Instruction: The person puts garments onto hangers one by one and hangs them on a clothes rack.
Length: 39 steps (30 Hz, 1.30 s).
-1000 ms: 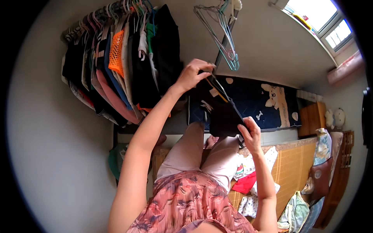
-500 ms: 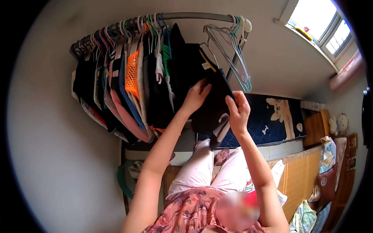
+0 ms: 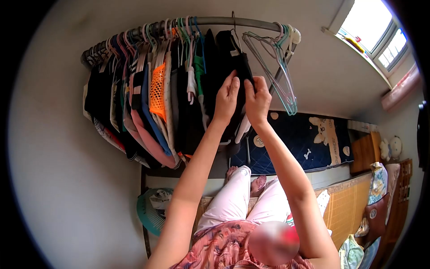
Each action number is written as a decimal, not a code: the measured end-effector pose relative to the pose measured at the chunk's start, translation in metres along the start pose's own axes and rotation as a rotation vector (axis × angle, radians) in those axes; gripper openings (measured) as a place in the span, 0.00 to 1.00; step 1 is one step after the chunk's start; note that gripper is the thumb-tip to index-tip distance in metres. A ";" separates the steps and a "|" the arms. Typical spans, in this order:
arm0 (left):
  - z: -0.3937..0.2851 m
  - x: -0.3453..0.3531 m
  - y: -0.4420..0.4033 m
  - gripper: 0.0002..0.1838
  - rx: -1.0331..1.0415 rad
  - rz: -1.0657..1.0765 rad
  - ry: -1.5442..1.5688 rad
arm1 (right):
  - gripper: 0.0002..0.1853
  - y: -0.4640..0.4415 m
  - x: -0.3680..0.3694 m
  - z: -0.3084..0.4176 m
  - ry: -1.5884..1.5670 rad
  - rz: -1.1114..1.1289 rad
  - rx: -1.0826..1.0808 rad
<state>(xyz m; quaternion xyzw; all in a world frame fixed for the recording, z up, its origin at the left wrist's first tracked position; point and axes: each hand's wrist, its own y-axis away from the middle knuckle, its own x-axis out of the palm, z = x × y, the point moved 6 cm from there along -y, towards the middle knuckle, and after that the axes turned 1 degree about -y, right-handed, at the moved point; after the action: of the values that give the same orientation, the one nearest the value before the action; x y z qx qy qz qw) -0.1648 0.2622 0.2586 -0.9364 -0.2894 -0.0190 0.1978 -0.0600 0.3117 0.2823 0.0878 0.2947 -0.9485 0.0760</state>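
A black garment (image 3: 239, 65) with a pale neck label hangs from a metal hanger (image 3: 234, 27), whose hook reaches the clothes rail (image 3: 210, 21). My left hand (image 3: 227, 99) grips the garment's left side, thumb up and fingers curled into the fabric. Pinched in my right hand (image 3: 258, 99) is its right edge, close beside the left. A pale sleeve or trim (image 3: 242, 128) dangles below my hands. Just to the right, several bare hangers (image 3: 280, 71) hang at the rail's end. An orange mesh garment (image 3: 157, 92) hangs among the packed clothes to the left.
Below the rail lies a dark blue mat (image 3: 291, 143) with dog and bone prints. A bed with a woven mat (image 3: 347, 201) stands at the right. On the floor at left is a green basket (image 3: 148, 215) with cloth inside. A window (image 3: 369, 22) is at upper right.
The black garment and its hanger have moved up, with the hook now at the rail. My hands have come closer together, and the garment hangs narrower, more edge-on.
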 end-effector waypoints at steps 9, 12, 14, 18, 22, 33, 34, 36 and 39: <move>0.004 -0.024 0.011 0.30 0.184 -0.188 -0.376 | 0.20 0.007 0.055 -0.004 -0.073 0.316 -0.168; -0.011 -0.032 0.018 0.29 0.267 -0.285 -0.467 | 0.26 0.010 0.073 0.001 -0.152 0.323 -0.416; -0.018 -0.031 0.027 0.27 0.350 -0.265 -0.649 | 0.33 0.011 0.076 0.008 -0.079 0.559 -0.213; -0.008 -0.026 0.053 0.27 0.278 -0.244 -0.625 | 0.42 0.029 0.073 -0.007 -0.113 0.492 -0.404; 0.008 -0.020 0.088 0.26 0.257 -0.254 -0.650 | 0.34 0.069 0.056 -0.022 -0.275 0.601 -0.200; 0.085 0.025 0.223 0.22 0.008 0.156 -0.564 | 0.13 0.234 -0.036 -0.111 -0.166 0.510 0.405; 0.093 0.034 0.237 0.22 -0.026 0.239 -0.555 | 0.12 0.249 -0.051 -0.116 -0.148 0.465 0.457; 0.107 0.052 0.263 0.21 -0.074 0.392 -0.547 | 0.10 0.283 -0.079 -0.131 -0.083 0.367 0.559; 0.123 0.084 0.300 0.20 -0.141 0.637 -0.530 | 0.11 0.318 -0.130 -0.139 0.019 0.200 0.562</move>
<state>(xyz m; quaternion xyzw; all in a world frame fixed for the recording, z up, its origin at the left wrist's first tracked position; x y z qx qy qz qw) 0.0601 0.1278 0.0504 -0.9628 -0.0240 0.2648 0.0479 0.1460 0.1444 0.0238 0.1430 0.0110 -0.9799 0.1389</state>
